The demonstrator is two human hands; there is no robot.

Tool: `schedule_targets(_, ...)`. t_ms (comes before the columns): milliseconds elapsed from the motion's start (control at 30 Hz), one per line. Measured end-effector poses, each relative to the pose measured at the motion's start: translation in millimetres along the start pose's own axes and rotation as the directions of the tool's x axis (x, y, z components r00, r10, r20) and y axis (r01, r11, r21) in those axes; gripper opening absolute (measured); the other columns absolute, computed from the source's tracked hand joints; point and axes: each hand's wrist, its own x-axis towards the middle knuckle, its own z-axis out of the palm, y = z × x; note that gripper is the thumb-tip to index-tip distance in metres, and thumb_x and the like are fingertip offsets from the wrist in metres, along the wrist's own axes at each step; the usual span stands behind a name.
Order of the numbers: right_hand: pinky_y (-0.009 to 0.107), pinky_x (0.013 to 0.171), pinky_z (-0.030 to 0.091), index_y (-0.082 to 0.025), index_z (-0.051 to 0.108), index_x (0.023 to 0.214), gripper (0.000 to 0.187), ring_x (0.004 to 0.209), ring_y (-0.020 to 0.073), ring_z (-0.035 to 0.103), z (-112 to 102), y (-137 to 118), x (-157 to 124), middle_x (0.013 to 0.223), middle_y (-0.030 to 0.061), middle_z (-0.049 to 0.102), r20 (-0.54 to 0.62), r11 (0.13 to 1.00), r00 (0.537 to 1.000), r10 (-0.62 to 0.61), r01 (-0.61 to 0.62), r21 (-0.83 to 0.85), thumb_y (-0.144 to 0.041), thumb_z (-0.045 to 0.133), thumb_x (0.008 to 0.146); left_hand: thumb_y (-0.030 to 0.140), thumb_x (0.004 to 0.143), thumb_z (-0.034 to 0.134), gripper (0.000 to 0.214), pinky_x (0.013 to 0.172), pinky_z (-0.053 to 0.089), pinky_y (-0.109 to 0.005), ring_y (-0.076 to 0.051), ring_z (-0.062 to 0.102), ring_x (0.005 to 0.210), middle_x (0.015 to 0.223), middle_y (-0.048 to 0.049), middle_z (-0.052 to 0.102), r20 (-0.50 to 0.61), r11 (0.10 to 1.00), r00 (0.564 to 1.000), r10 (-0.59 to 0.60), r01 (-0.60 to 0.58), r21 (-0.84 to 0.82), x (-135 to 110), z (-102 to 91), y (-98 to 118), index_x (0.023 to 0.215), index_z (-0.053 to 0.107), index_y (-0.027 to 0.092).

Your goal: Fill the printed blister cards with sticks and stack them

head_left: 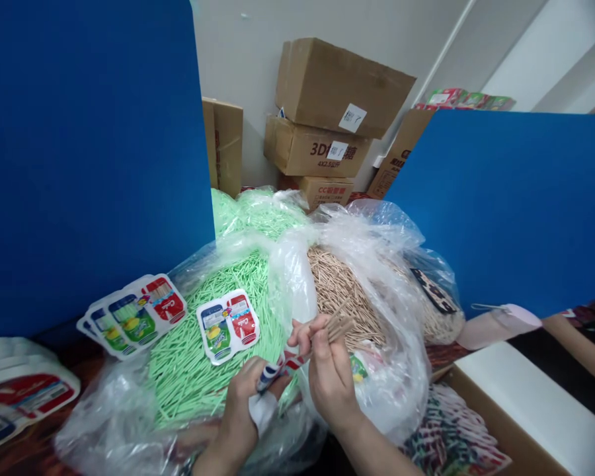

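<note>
Left hand (242,403): you clamp a printed packet (289,362)
Right hand (331,377): you pinch tan sticks (341,326)
Reddish surface (39,441): left of your left hand
Cartons (322,149): stacked beyond both

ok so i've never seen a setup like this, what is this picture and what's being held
There's no machine here: these are a person's own bare hands, seen from a head-worn camera looking forward and down. The left hand holds a printed pack; the right hand grips a small bunch of brown sticks. In front, clear plastic surrounds heaps of green sticks and loose brown sticks. Another pack lies on the green heap. Cardboard boxes are stacked behind.
</note>
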Motion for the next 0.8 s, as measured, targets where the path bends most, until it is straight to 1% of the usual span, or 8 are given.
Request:
schedule_targets(100,0.04,0.096,0.039,-0.025,0.045,0.094,0.014,0.077,0.0132,0.055,1.4,2.3,1.2,0.073,-0.0051,0.045,0.02,1.0,1.0,-0.006,0.006,-0.008,-0.036,0.037,0.099,0.027,0.088,0.058,0.021,0.058,0.041,-0.026,-0.015,0.052,0.062,0.067,0.0009,0.054,-0.006,0.996,0.996,0.086,-0.086,0.015,-1.5,-0.6,-5.2,0.069,0.055,0.018)
schedule_targets(200,0.039,0.095,0.038,-0.026,0.045,0.094,0.013,0.079,0.0135,0.054,1.8,4.7,1.5,0.073,-0.0048,0.045,0.029,0.999,0.999,-0.023,0.024,-0.03,-0.034,0.036,0.099,0.024,0.088,0.058,0.019,0.059,0.041,-0.026,-0.015,0.053,0.062,0.067,0.001,0.054,-0.029,0.99,0.99,0.141,-0.141,0.03,-1.5,-1.1,-9.2,0.07,0.054,0.018)
schedule_targets(400,0.043,0.103,0.03,-0.027,0.045,0.096,0.011,0.084,0.0143,0.053,0.9,3.3,4.3,0.076,-0.0044,0.046,-0.012,0.992,0.994,-0.106,0.105,-0.074,-0.033,0.036,0.099,0.023,0.088,0.058,0.014,0.061,0.043,-0.027,-0.017,0.056,0.066,0.071,-0.0011,0.058,-0.021,0.983,0.984,0.179,-0.178,0.043,-1.7,-3.5,-9.1,0.076,0.057,0.018)
schedule_targets(500,0.041,0.103,0.031,-0.026,0.046,0.092,0.013,0.084,0.0143,0.052,1.5,1.6,5.3,0.075,-0.0039,0.046,0.014,0.979,0.991,-0.13,0.13,-0.156,-0.031,0.036,0.099,0.022,0.088,0.058,0.016,0.06,0.042,-0.026,-0.016,0.056,0.065,0.069,-0.0007,0.057,-0.024,0.983,0.984,0.176,-0.175,0.063,-1.2,-3.2,-7.7,0.073,0.056,0.017)
schedule_targets(567,0.04,0.101,0.033,-0.026,0.047,0.092,0.015,0.09,0.0153,0.052,2.7,2.8,3.5,0.077,-0.0027,0.049,0.044,0.966,0.991,-0.125,0.131,-0.224,-0.03,0.034,0.099,0.021,0.087,0.058,0.016,0.059,0.042,-0.026,-0.016,0.055,0.063,0.069,-0.0003,0.056,-0.031,0.983,0.984,0.176,-0.173,0.06,-0.8,-2.6,-6.7,0.072,0.056,0.018)
schedule_targets(667,0.04,0.101,0.033,-0.026,0.047,0.097,0.015,0.111,0.0179,0.048,4.0,7.3,-2.5,0.096,0.0015,0.056,0.048,0.948,0.992,-0.117,0.126,-0.294,-0.03,0.033,0.099,0.02,0.087,0.059,0.014,0.058,0.041,-0.025,-0.016,0.054,0.063,0.069,0.0003,0.056,-0.047,0.983,0.982,0.181,-0.179,0.043,-0.8,-2.1,-5.8,0.073,0.056,0.018)
schedule_targets(733,0.042,0.104,0.03,-0.027,0.047,0.099,0.014,0.123,0.0192,0.042,3.8,10.0,-6.8,0.114,0.0033,0.055,0.027,0.942,0.993,-0.115,0.117,-0.315,-0.03,0.033,0.099,0.018,0.087,0.058,0.014,0.06,0.042,-0.026,-0.016,0.054,0.064,0.069,0.0003,0.056,-0.05,0.984,0.983,0.179,-0.177,0.038,-0.6,-2.0,-5.8,0.073,0.056,0.018)
schedule_targets(800,0.044,0.106,0.027,-0.027,0.046,0.099,0.015,0.128,0.0198,0.037,3.1,11.3,-9.7,0.121,0.0035,0.054,0.017,0.942,0.993,-0.113,0.112,-0.317,-0.03,0.032,0.1,0.018,0.087,0.057,0.015,0.06,0.042,-0.026,-0.016,0.054,0.065,0.069,0.0002,0.056,-0.054,0.984,0.983,0.173,-0.17,0.05,0.0,-2.2,-6.1,0.072,0.055,0.018)
